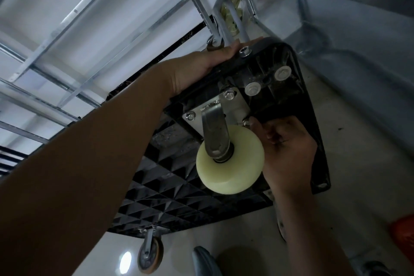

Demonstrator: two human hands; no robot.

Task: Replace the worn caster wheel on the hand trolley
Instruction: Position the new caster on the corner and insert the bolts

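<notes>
The hand trolley stood tipped up with the black, ribbed underside of its deck facing the camera, and everything else was placed around the pale cream caster wheel that stuck out from that underside. Nearest of all, below the wheel at the bottom edge, a grey shoe tip rested on the light floor. To the lower left of the cream wheel, a second caster — darker, with an orange-brown tread — hung from the deck's lower edge.

Just right of the cream wheel, the right hand reached in with its fingers curled; the fingertips met a bolt at the lower right corner of the mounting plate. They seemed to pinch the bolt head, though the view there was dim and the grip could not be read for certain. The wheel sat in a grey metal fork fixed to that plate, with further bolts at the plate's other corners.

Up and left of the wheel, the left hand wrapped over the deck's upper edge, fingers curled out of sight behind it — holding the trolley steady. Beyond that edge, the folded handle tube rose toward grey metal shelving rails set against a white wall.
</notes>
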